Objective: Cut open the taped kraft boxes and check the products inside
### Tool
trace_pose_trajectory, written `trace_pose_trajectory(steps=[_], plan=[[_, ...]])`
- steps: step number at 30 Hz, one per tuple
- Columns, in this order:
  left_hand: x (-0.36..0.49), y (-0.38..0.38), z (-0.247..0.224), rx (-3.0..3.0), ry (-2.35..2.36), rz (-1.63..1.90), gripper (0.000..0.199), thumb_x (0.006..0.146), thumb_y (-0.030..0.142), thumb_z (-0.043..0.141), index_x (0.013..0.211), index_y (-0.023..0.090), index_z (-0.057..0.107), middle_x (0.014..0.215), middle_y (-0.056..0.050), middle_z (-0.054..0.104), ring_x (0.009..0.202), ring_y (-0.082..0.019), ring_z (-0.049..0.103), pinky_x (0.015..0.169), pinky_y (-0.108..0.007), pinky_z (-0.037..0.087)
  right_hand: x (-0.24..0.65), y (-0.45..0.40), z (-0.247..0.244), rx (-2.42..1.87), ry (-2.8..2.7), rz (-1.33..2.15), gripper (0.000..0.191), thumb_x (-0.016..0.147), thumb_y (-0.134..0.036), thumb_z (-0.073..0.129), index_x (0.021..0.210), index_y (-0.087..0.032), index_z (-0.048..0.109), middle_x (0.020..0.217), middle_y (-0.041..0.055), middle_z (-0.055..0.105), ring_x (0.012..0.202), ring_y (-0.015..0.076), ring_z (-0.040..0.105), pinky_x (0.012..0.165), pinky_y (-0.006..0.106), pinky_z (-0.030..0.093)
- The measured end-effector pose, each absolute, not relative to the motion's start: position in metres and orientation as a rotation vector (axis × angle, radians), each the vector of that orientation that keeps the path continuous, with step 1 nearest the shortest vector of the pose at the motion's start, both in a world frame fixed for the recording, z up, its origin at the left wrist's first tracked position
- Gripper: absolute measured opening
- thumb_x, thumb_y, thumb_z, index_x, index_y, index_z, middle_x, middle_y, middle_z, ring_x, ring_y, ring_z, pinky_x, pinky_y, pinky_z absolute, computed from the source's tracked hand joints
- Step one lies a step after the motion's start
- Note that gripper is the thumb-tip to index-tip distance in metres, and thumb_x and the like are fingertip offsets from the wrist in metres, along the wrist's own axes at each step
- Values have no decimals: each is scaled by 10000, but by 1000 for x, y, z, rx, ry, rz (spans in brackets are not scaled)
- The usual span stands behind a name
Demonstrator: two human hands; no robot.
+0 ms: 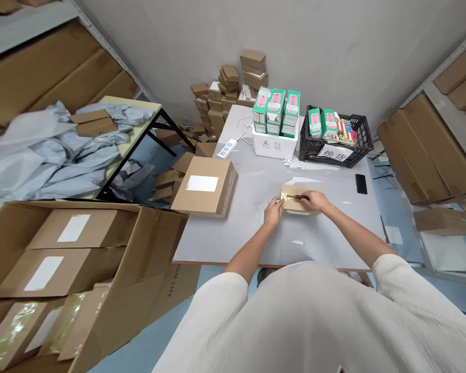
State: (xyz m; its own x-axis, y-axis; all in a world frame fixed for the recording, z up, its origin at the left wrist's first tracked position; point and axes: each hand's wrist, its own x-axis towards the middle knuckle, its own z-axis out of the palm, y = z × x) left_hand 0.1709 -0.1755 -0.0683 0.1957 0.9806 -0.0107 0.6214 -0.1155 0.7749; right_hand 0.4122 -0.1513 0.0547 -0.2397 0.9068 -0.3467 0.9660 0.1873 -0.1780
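Observation:
On the grey table a small cardboard box lies in front of me, with shiny tape across its top and a white label on its near side. My right hand is closed round a black-and-red utility knife, whose tip points left at the taped top. The blade itself is too small to make out. At the box's left end, my left hand grips the edge with its fingers close to the tape.
A larger cardboard box stands on the table's left side. Behind are a white bin of green boxes, a black crate and a power strip. A phone lies right; an open carton of boxes stands left.

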Motion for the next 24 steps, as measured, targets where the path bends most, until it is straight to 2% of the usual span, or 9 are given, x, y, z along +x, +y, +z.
trace_pose_trajectory(steps=[24], plan=[[173,-171,-71,1870,1440,713,354,1088,285,545,1320,321,810,1489,-34,681,1086,-227,721,1029,-367,569,390,-139,74,1673,2292,-357,407,1135,-376,453,1344,-251,778,1296,128,773,1138,285,704,856,329,499]])
